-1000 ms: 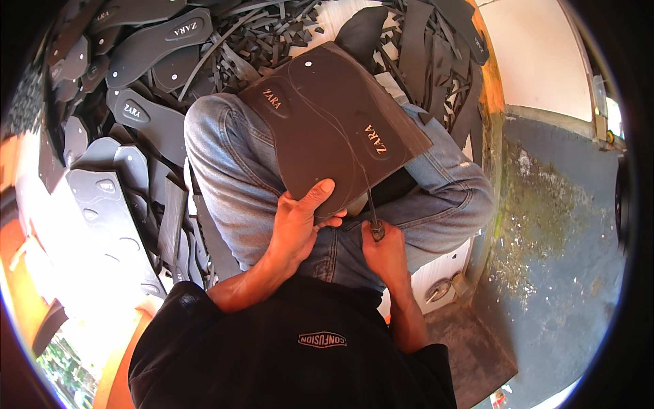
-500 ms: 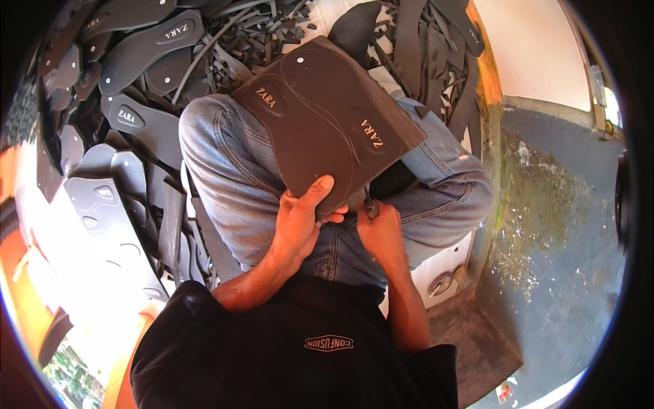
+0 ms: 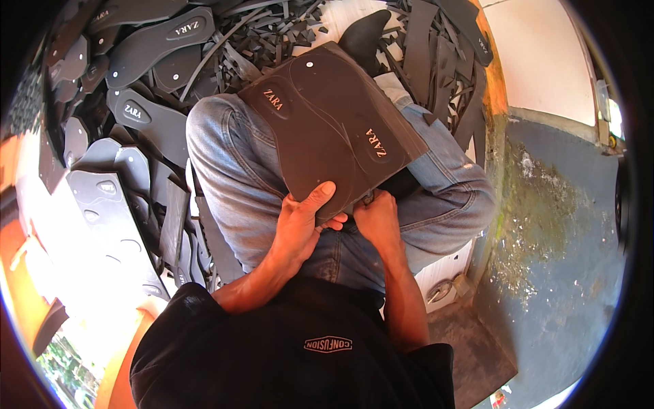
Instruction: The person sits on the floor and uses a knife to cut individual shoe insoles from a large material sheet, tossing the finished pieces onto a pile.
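Note:
A dark foam sheet printed with shoe-sole outlines lies tilted across my lap. One outline curves along its middle, with a small pale dot near the top. My left hand grips the sheet's near end, thumb on top and fingers underneath. Close by on the right, my right hand is closed round a small dark-handled knife at the sheet's lower edge. Most of the knife is hidden by the fist and the sheet, and its blade cannot be made out.
Cut dark soles are heaped on the left, with a light-struck sheet nearer me. Small foam scraps and long offcut strips lie beyond my knees. A low ledge and a blue-grey floor are on the right.
My right hand has moved up slightly against the sheet's lower edge, and less of the knife shows. The whole view has shifted a little; my left hand keeps its hold.

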A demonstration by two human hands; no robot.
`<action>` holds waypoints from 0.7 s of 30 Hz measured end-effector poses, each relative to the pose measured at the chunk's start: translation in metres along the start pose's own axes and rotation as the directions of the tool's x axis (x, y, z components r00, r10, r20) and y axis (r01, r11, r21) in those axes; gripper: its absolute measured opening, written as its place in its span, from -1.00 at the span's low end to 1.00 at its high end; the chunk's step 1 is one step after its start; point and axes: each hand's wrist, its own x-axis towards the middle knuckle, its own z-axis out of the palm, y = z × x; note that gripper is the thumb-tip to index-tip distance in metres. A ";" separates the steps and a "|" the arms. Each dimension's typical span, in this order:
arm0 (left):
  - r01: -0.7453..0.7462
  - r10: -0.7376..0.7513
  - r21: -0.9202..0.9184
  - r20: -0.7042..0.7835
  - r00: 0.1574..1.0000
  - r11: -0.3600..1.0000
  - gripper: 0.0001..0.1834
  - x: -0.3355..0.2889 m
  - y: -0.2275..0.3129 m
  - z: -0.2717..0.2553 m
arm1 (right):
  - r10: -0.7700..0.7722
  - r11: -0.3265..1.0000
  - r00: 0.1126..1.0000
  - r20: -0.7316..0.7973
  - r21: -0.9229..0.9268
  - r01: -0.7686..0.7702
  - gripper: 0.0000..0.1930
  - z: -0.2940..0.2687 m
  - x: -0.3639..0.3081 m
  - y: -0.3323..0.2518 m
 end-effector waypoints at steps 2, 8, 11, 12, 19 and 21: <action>-0.005 0.005 -0.005 0.009 1.000 1.000 -0.70 0.000 0.000 -0.003 | -0.030 1.000 1.000 0.000 -0.004 0.030 -0.81 0.002 0.004 0.003; -0.010 0.012 -0.039 0.043 0.999 0.999 -0.72 -0.001 0.001 -0.008 | -0.209 0.978 0.978 -0.012 0.004 0.209 -0.81 0.006 0.015 0.007; -0.010 0.013 -0.050 0.064 0.998 0.999 -0.72 -0.001 0.001 -0.012 | -0.173 0.985 0.982 0.078 0.007 0.173 -0.71 0.001 0.019 -0.002; -0.010 0.013 -0.051 0.072 0.997 0.999 -0.72 -0.001 0.002 -0.013 | -0.223 0.974 0.971 0.082 -0.015 0.225 -0.70 0.002 0.021 -0.002; 0.020 -0.015 -0.038 0.117 0.993 0.999 -0.71 -0.003 0.005 -0.018 | -0.480 0.851 0.853 0.208 -0.128 0.510 -0.66 -0.006 0.045 0.000; 0.025 -0.019 -0.043 0.127 0.992 0.999 -0.71 -0.003 0.004 -0.019 | -0.477 0.843 0.846 0.240 -0.149 0.517 -0.62 -0.008 0.048 -0.004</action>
